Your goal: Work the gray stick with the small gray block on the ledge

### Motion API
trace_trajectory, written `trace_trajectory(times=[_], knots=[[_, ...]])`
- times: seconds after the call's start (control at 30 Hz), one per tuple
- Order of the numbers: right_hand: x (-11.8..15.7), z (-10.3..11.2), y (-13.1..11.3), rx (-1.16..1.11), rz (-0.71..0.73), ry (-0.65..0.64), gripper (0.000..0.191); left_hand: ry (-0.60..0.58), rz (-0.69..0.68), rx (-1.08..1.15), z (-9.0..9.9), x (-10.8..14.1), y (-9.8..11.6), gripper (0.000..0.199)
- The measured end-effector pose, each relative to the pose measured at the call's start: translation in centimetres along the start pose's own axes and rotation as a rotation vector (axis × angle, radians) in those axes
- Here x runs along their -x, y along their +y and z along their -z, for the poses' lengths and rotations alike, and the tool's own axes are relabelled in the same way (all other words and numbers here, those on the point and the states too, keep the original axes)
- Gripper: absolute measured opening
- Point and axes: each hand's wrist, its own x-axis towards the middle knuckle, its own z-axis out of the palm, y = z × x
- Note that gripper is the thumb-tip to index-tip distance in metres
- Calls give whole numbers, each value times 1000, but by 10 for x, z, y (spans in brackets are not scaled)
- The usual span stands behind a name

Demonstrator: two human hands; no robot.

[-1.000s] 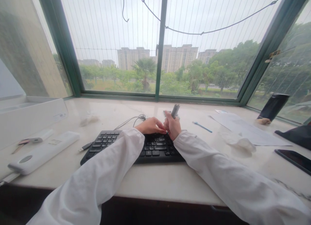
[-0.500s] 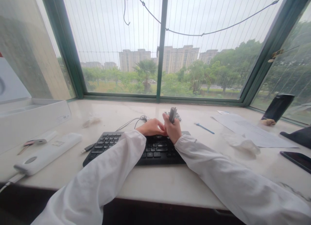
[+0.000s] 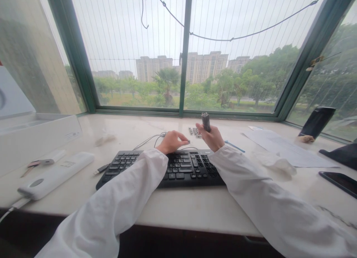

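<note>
A black keyboard (image 3: pixel 180 170) lies on the pale sill, its right part showing bare spots where keycaps are off. Over its upper middle edge, my left hand (image 3: pixel 172 142) pinches a small dark piece (image 3: pixel 189 141), which looks like a keycap, between thumb and fingertip. My right hand (image 3: pixel 213 138) is wrapped round a dark grey cylindrical tool (image 3: pixel 205 122), held upright above the keyboard's upper right edge. Several small grey pieces (image 3: pixel 194 131) lie behind the keyboard, partly hidden by my right hand.
On the left are a white box (image 3: pixel 55 129), a white power strip (image 3: pixel 57 176), keys (image 3: pixel 32 167) and a USB plug (image 3: pixel 100 170). To the right lie a blue stick (image 3: pixel 235 146), paper (image 3: pixel 292 150), crumpled plastic (image 3: pixel 279 167) and a phone (image 3: pixel 340 181). A window stands behind.
My right hand has moved right and slightly up with the tool, away from my left hand. My left hand has shifted slightly up and left, and the small piece in its pinch now shows.
</note>
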Motion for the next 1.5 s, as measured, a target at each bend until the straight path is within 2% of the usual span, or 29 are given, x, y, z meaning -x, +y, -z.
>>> trace_trajectory(times=[0.13,0.37,0.57,0.8,0.93,1.07,1.33,1.5], knots=[[-7,11,20,247,29,-190,37,128,-86,-127,-2,0,0,11],[-3,-2,35,328,133,-309,26,126,-188,-232,-5,6,9,12],[-2,-3,33,411,126,-338,39,122,-234,-256,-4,7,16,16],[-4,-4,38,413,136,-389,40,77,-211,-167,-7,8,19,15],[-4,-6,40,384,121,-408,37,82,-155,-121,-9,8,18,17],[-3,-6,41,286,72,-426,35,76,-160,-86,-9,8,17,14],[-4,-2,35,252,34,-471,31,83,-159,-149,-6,10,24,15],[-5,0,33,212,-3,-460,26,114,-107,-211,-4,11,29,27]])
